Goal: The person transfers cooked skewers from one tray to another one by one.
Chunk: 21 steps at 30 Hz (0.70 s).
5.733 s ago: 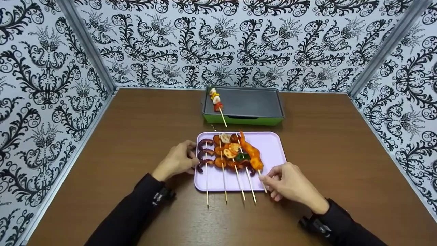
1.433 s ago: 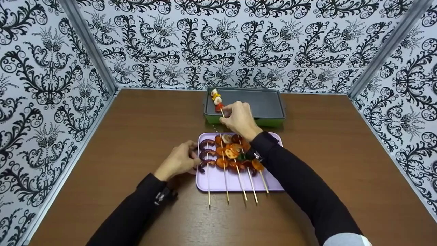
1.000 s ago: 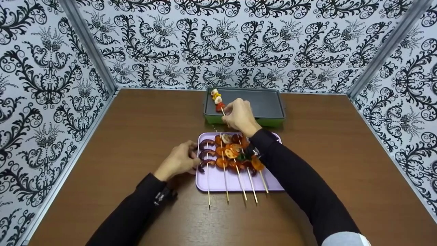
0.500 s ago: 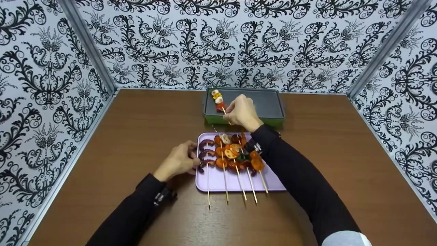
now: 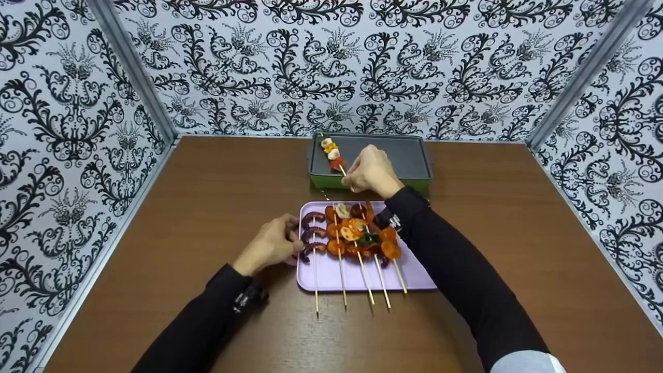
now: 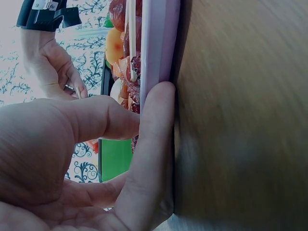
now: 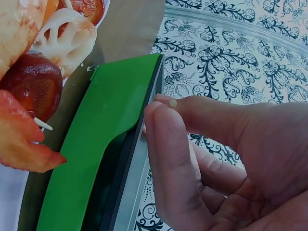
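Observation:
My right hand (image 5: pixel 372 169) pinches the stick end of a skewer (image 5: pixel 333 154) between thumb and fingers. White, yellow and red pieces are threaded on it, and it slants over the left part of the dark grill plate (image 5: pixel 393 155). In the right wrist view, the tip of the stick (image 7: pixel 173 103) pokes out between the fingertips. My left hand (image 5: pixel 270 242) grips the left rim of the lilac tray (image 5: pixel 323 280), as the left wrist view shows with the thumb (image 6: pixel 103 118) against the rim. Several skewers (image 5: pixel 336 235) of tentacle, orange slices and lotus root lie side by side on the tray.
The grill has a green base (image 5: pixel 326 181) and stands just behind the tray. Stick ends of the skewers jut past the tray's front edge. Patterned panels (image 5: pixel 331 67) enclose the brown table (image 5: pixel 222 176) at the back and sides.
My right hand has left the orange skewer on the tray and taken the skewer on the grill. Lately it has shifted that skewer slightly right and nearer. My left hand stays put.

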{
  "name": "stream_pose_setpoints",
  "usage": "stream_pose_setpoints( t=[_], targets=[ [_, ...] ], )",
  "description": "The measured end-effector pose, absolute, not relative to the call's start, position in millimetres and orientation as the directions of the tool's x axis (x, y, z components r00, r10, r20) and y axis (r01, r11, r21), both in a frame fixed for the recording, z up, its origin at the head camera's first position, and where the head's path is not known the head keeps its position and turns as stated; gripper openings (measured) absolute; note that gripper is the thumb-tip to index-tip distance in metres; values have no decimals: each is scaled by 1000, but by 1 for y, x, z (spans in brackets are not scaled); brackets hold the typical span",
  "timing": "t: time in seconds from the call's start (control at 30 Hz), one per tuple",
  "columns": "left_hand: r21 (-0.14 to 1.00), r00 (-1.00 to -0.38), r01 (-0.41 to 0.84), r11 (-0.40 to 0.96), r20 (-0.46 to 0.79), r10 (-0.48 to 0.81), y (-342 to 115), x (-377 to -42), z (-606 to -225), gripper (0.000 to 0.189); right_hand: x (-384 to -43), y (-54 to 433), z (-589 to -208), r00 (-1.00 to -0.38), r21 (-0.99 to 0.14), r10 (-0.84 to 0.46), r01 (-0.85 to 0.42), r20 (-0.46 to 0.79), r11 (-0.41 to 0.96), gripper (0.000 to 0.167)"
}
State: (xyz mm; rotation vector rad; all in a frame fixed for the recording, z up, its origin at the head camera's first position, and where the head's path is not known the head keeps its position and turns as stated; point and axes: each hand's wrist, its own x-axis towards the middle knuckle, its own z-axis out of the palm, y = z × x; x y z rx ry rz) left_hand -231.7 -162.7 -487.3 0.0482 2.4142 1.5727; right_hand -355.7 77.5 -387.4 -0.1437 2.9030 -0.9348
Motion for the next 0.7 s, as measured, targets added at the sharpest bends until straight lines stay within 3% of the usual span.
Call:
stream_pose_setpoints(
  t=[0.3,0.7],
  targets=[
    [885,-977,-32,464,-126,173,-163,-231,-488,59,-355,82,-391,-986,-637,-161,-97,-43,765,8],
    [881,-977,-37,472,-132,170,-164,-231,-487,60,-353,87,-397,-982,-575,-186,-167,26,801,5]
  ],
)
